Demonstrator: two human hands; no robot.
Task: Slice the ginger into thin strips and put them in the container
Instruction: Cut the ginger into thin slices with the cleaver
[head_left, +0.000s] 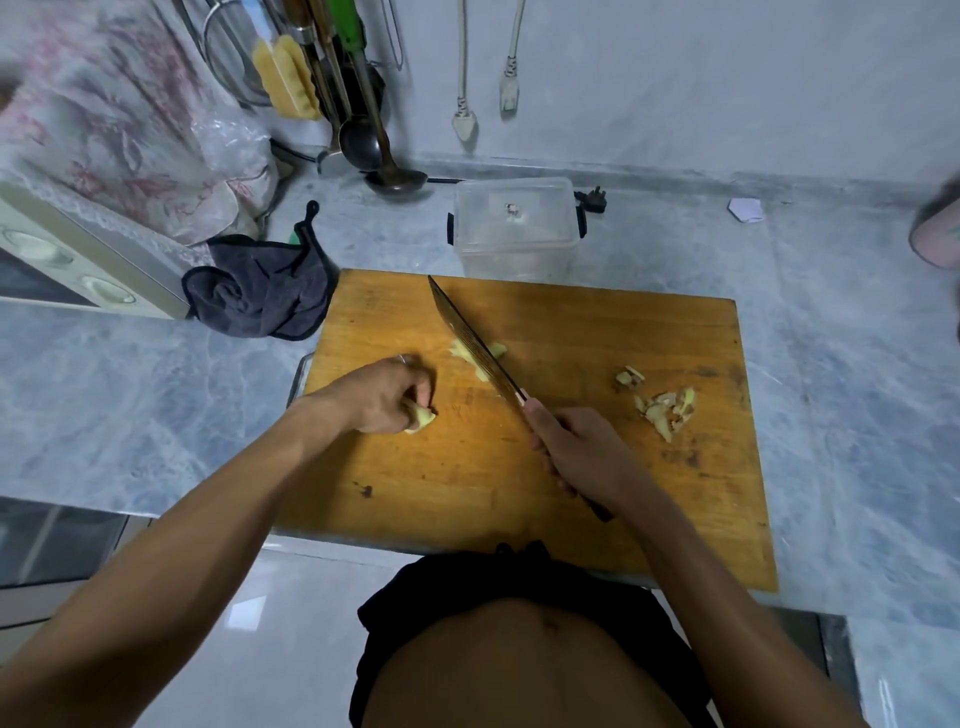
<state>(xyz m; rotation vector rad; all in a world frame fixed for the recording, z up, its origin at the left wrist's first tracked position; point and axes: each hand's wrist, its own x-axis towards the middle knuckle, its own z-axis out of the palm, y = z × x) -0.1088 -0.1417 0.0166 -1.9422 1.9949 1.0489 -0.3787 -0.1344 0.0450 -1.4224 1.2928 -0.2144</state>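
On the wooden cutting board (597, 499), my left hand (382, 397) grips a peeled piece of ginger (422, 417) at the board's left side. My right hand (584, 452) holds a knife (475, 348) by its handle, the blade pointing away over a small pile of pale cut ginger (470, 353) in the board's middle. Ginger peel scraps (662, 402) lie on the board's right. A clear plastic container (517, 228) stands on the counter just behind the board, with no lid on it.
A dark cloth (260, 291) lies left of the board, beside a cream appliance (78, 260). Ladles and utensils (363, 130) hang at the back wall. A black plug (592, 200) lies behind the container. A pink object (937, 239) sits at the right edge.
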